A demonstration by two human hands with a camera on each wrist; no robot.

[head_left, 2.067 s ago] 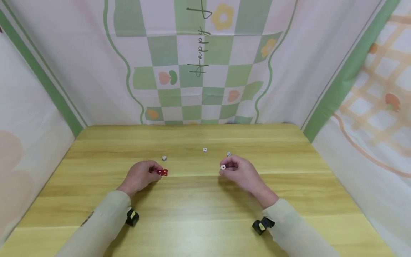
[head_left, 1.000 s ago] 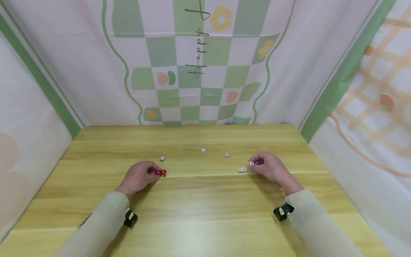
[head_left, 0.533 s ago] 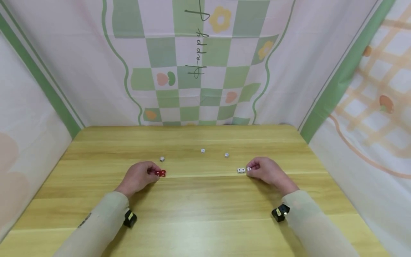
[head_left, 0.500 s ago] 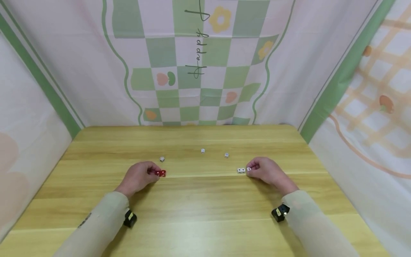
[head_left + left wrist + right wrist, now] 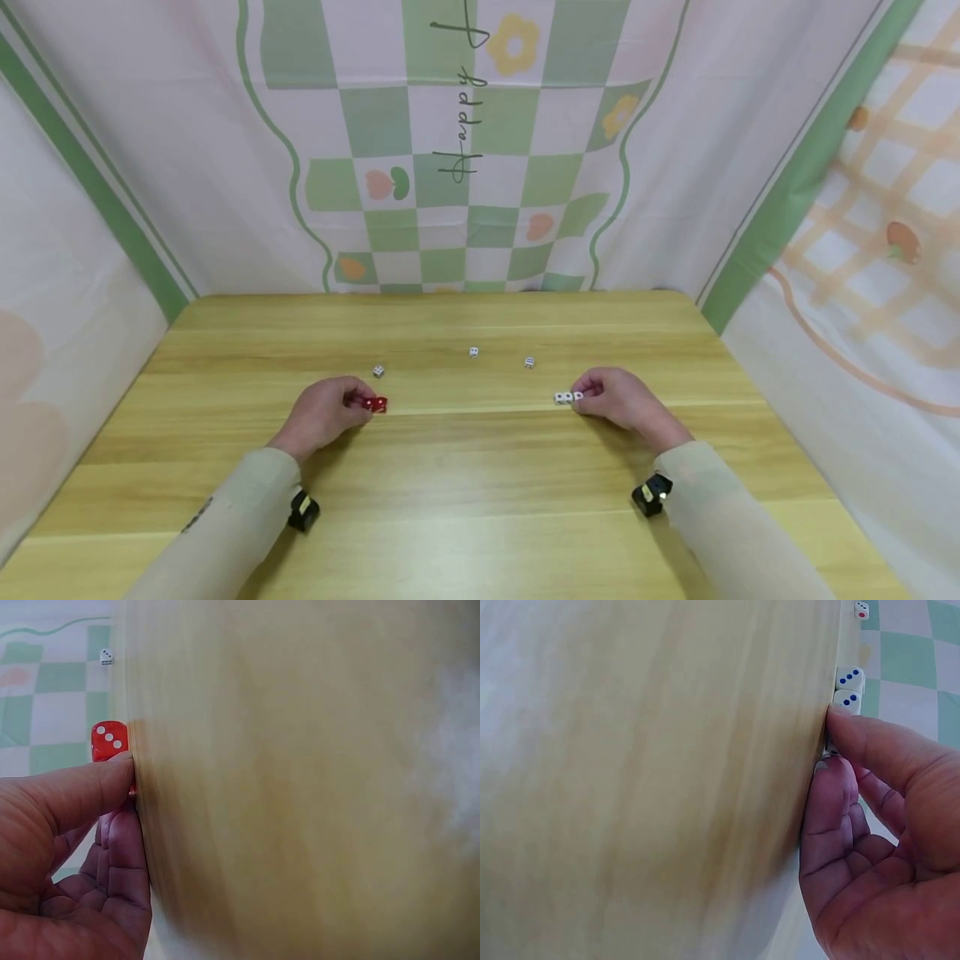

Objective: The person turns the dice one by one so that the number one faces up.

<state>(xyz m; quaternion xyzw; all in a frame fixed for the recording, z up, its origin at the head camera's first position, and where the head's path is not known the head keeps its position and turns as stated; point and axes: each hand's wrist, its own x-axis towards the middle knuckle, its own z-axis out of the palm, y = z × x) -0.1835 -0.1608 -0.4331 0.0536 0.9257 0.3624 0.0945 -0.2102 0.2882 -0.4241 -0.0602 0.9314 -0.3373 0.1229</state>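
Left hand [image 5: 324, 414] is pinching red dice [image 5: 381, 404] at their left end, right hand [image 5: 626, 402] is pinching white dice [image 5: 567, 397] at their right end, both rows sitting on counter [image 5: 465, 500], probably light, rigid and slick, so opposite side faces are looking best for grip.

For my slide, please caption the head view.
Left hand pinches a red die; right hand pinches a white die.

Bright, even light; pale glare on tabletop [image 5: 465, 475]; wrist views dimmer, softly blurred.
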